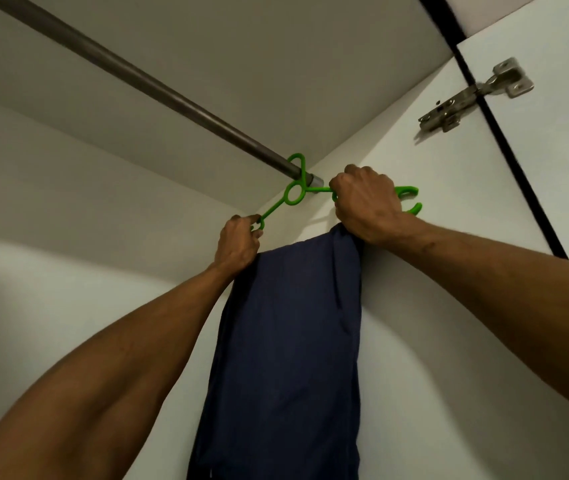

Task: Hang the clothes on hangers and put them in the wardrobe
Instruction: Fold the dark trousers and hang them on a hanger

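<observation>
A green plastic hanger (293, 194) hangs by its hook on the grey wardrobe rail (158, 88), close to the rail's right end at the side wall. A dark blue garment (286, 341) is draped over the hanger and falls straight down. My left hand (238, 245) grips the hanger's left arm at the cloth's upper left corner. My right hand (366, 204) grips the hanger's right arm together with the top of the cloth; the hanger's curved green end sticks out beyond that hand.
White wardrobe walls and ceiling surround the rail. A metal door hinge (473, 97) is fixed on the right side panel, beside a dark vertical gap at the door edge. Nothing else hangs on the visible length of rail.
</observation>
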